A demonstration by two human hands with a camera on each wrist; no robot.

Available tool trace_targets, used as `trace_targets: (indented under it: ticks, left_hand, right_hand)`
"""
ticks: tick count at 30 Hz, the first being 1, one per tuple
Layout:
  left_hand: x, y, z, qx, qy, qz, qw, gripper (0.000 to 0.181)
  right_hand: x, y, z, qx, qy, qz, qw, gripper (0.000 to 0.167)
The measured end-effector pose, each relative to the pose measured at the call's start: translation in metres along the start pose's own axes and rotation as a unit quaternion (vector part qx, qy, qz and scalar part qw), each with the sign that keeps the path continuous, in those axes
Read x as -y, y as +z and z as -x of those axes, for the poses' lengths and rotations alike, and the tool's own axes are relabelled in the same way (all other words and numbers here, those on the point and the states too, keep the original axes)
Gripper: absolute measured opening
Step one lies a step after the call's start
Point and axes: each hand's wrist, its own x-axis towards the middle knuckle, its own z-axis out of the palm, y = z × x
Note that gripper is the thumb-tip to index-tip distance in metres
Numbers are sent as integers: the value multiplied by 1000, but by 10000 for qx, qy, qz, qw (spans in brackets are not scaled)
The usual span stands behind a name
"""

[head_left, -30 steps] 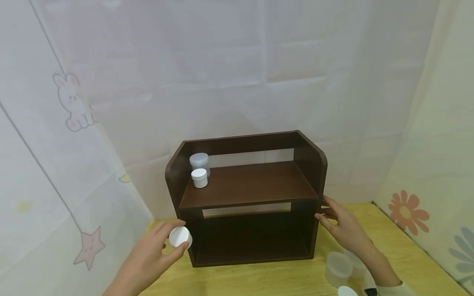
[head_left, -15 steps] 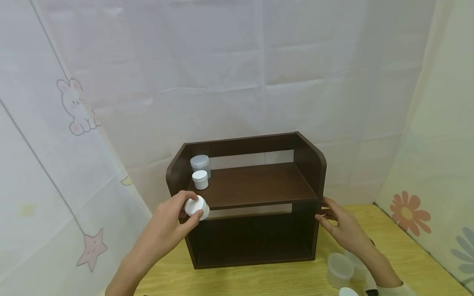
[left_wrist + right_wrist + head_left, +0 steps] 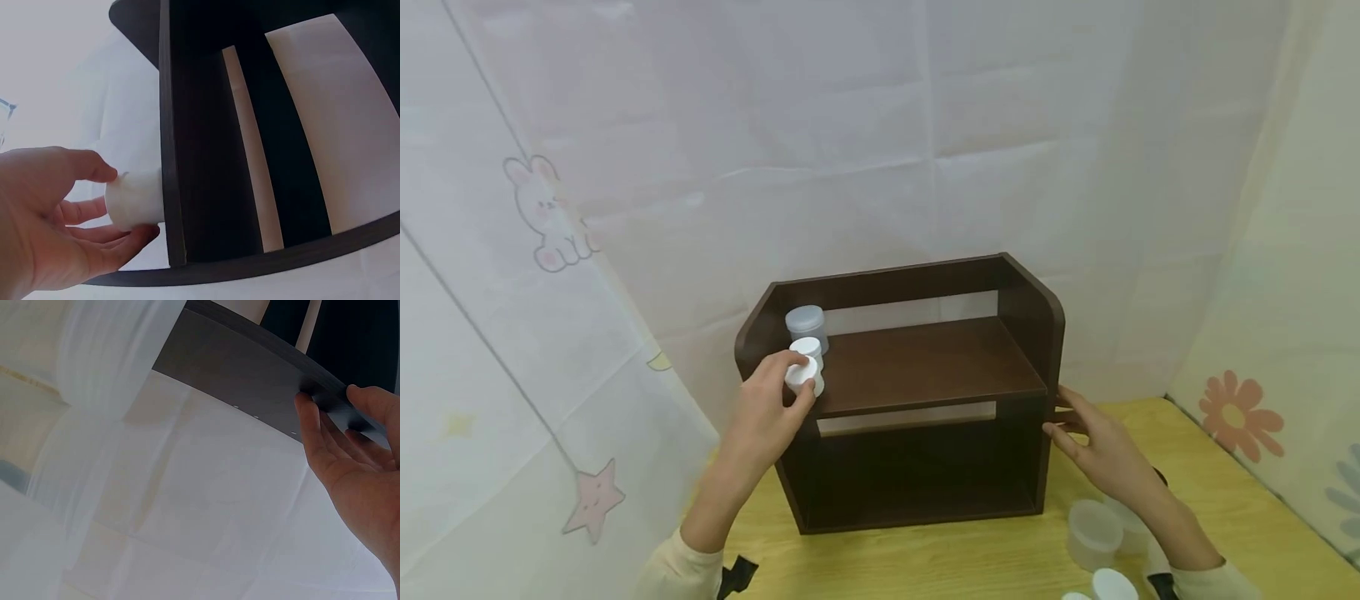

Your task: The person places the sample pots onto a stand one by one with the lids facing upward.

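Note:
My left hand [image 3: 767,415] pinches a small white screw-lid jar [image 3: 803,377] between thumb and fingers at the front left of a dark brown two-tier shelf [image 3: 925,358]. In the left wrist view the jar [image 3: 136,199] is at the upper board's edge; whether its base touches the board is unclear. Just behind it stands another small white jar [image 3: 805,344], partly covered. A larger translucent jar [image 3: 806,325] is at the back left corner. My right hand [image 3: 1101,446] touches the shelf's right side panel, fingers on its outer face and thumb near its front edge.
Several translucent tubs [image 3: 1093,533] and white-lidded jars [image 3: 1112,586] stand on the yellow wood-grain table [image 3: 910,562] at the lower right, beside my right forearm. Patterned cloth walls [image 3: 880,167] enclose the table at the back and both sides.
My left hand has carried the white jar up from beside the shelf's lower left to the upper board's front left. My right hand has stayed at the side panel.

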Motion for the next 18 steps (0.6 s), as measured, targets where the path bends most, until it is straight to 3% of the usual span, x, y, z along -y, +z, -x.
trace_targets:
  ticks: [8, 18]
  left_hand:
    - [2, 15, -3, -182, -89, 50, 9998, 22]
    - [7, 24, -6, -123, -616, -152, 9979, 22]
  right_hand:
    - [-1, -2, 0, 32, 85, 38, 10000, 64]
    - [-1, 0, -3, 16, 35, 45, 10000, 64]
